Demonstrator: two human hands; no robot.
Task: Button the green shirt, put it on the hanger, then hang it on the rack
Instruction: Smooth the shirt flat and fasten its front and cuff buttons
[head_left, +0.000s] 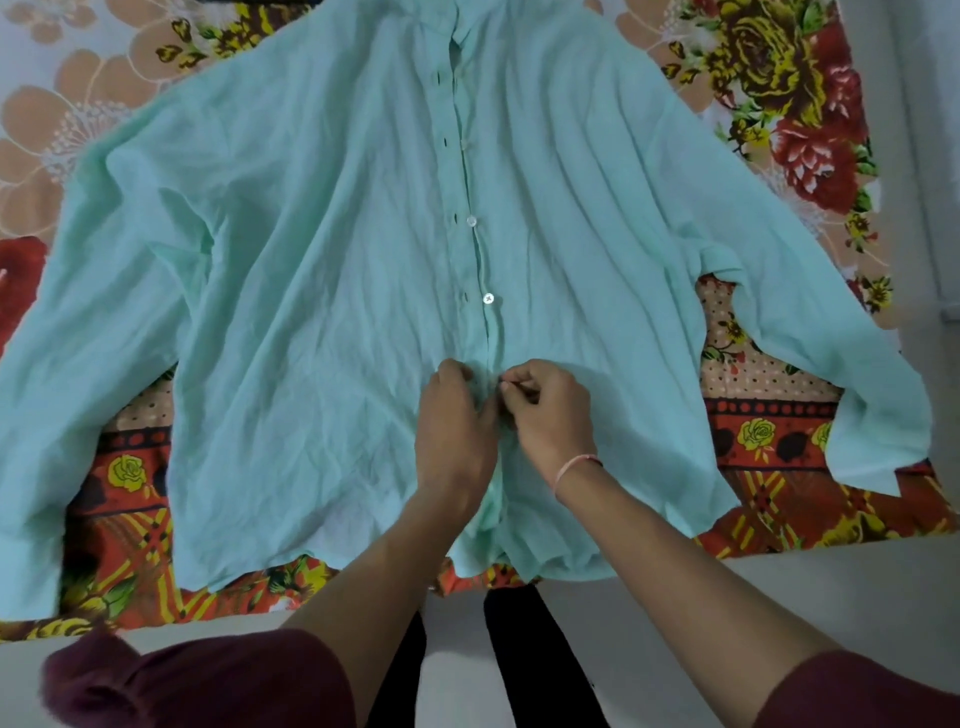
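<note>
Both hands are bunched together on the front strip of the green shirt (311, 260), low down toward the hem. The left hand (454, 415) has its fingers curled in, pinching the left front edge. The right hand (553, 410) pinches the right edge just beside it, thumb and forefinger tight on a small fold (can't tell if there's a button in that pinch, the fingers cover it). The knuckles nearly touch. There's a thin pink bracelet (574, 466) on the right wrist.

Going out from there, a white button (488, 298) a bit farther up the strip sits undone, just right of its buttonhole. The next button (471, 221) beyond it is the same. Up by the collar (457, 21) the front gapes a little.

The shirt lies flat, front up, on a flowery bedsheet (779, 457), with the collar at the far end. Its hem (322, 558) lies along the near side and reaches the sheet's near edge in the middle. The left sleeve (62, 364) runs out left and off the frame. The right sleeve (831, 338) angles out right, with its cuff close to the sheet's right edge.

Room-wise, bare sheet shows in the wedges between each sleeve and the shirt body, and at both far corners. On the near side, black trousers (524, 649) stand right up against the bed edge. Dark red sleeves (208, 675) are pushed up the person's forearms.
</note>
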